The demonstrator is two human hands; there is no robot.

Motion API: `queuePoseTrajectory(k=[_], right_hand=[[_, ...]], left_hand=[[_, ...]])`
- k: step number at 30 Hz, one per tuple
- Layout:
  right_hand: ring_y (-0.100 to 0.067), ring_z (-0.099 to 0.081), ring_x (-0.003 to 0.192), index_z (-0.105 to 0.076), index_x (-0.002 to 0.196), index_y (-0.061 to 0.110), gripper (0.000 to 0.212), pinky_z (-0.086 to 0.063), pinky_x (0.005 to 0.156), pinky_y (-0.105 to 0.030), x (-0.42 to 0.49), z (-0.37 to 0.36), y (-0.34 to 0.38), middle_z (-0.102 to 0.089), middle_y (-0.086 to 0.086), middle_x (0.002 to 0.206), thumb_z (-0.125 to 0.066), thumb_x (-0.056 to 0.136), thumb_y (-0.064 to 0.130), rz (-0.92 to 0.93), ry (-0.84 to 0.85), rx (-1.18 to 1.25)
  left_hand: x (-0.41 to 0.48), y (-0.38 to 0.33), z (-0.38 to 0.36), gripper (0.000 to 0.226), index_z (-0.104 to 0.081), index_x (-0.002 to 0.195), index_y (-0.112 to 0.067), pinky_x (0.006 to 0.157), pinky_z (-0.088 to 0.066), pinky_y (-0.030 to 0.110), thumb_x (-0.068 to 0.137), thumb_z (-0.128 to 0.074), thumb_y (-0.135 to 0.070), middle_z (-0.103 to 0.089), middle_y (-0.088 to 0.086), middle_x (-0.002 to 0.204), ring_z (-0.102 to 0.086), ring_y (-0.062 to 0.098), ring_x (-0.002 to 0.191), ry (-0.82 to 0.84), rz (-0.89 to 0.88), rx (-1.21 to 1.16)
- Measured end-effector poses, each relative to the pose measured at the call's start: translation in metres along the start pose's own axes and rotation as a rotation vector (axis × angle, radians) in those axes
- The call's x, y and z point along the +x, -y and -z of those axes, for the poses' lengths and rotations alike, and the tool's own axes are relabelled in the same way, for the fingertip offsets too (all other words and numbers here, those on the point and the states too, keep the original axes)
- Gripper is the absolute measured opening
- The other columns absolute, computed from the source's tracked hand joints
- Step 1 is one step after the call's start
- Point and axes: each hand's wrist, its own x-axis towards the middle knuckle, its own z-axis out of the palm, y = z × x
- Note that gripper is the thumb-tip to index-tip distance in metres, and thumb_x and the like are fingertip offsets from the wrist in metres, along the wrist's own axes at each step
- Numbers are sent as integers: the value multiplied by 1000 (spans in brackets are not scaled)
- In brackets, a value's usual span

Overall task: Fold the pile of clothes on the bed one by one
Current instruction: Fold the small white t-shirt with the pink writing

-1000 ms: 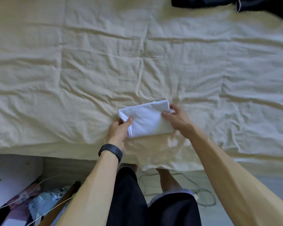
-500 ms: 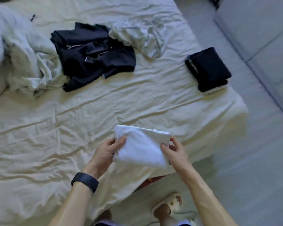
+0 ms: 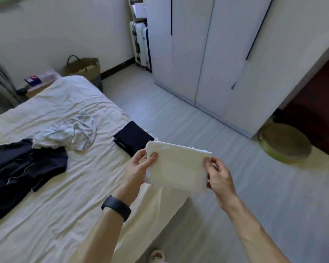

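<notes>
so, from the head view we hold a folded white cloth point(image 3: 179, 168) in the air beside the bed point(image 3: 65, 205), left hand point(image 3: 139, 166) and right hand point(image 3: 219, 177) each pinching a side. one dark folded piece point(image 3: 133, 137) lies on the bed; a crumpled pale shirt point(image 3: 68, 133) and dark clothes point(image 3: 23, 168) wait unfolded.

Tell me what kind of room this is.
Most likely a bedroom: there is a bed, a tall white wardrobe along the wall, and a suitcase standing in the far corner.
</notes>
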Motion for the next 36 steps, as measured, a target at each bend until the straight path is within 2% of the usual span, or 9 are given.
queuePoseTrajectory(k=[5,12,16,21,24,26,29,31,36], right_hand=[[-14,-64,71,-69,94,21,21,-50,63,-34,76,40,44,-71,-2,83,-58,102,37,85,-16,-60],[-3,-64,70,-66,96,28,20,-50,55,-18,226,50,125,-70,3,90,-54,103,43,196,20,-146],[-8,-64,73,-66,94,30,20,-50,55,-22,301,43,166,-70,7,88,-56,102,46,178,60,-151],[-6,-64,65,-66,94,24,22,-50,53,-24,380,14,178,-70,2,85,-57,102,42,159,210,-213],[-15,-62,72,-63,91,25,24,-49,64,-31,426,-12,183,-69,1,85,-54,102,45,184,271,-336],[-15,-60,72,-59,89,25,27,-44,65,-32,454,-30,188,-67,6,80,-50,103,46,287,291,-461],[-19,-56,68,-56,89,25,27,-33,63,-35,495,-55,199,-60,9,69,-44,106,42,488,379,-659],[-33,-56,73,-59,90,20,27,-33,65,-36,517,-75,195,-59,1,69,-45,107,35,531,468,-716],[-30,-54,70,-59,89,15,32,-31,63,-34,533,-144,165,-55,4,66,-45,107,37,565,787,-817]], left_hand=[[49,-13,-76,11,-72,99,-34,69,-60,42,90,-72,-39,-75,-6,89,-72,12,78,-85,-77,-5],[176,-58,-147,31,-69,104,-26,67,-56,42,84,-71,-50,-67,2,90,-65,18,78,-211,-146,-84],[229,-78,-174,36,-67,109,-24,64,-56,40,83,-71,-50,-68,3,88,-65,21,75,-306,-165,-196],[279,-76,-187,36,-64,109,-20,57,-55,31,88,-68,-49,-71,-3,75,-68,15,66,-548,-185,-279],[311,-69,-194,29,-64,108,-17,61,-53,29,94,-66,-42,-67,-2,72,-65,12,67,-740,-220,-330],[329,-64,-199,23,-64,102,-20,56,-52,24,95,-63,-42,-68,-10,69,-64,5,64,-867,-228,-302],[350,-57,-209,18,-61,95,-33,56,-48,28,94,-59,-51,-64,-3,66,-58,11,60,-1056,-206,-245],[357,-52,-210,12,-58,91,-40,58,-45,27,96,-57,-50,-61,-3,67,-55,10,60,-1167,-179,-192],[361,-25,-192,8,-54,93,-43,56,-41,11,100,-53,-45,-65,-8,77,-59,4,68,-1457,-20,-176]])
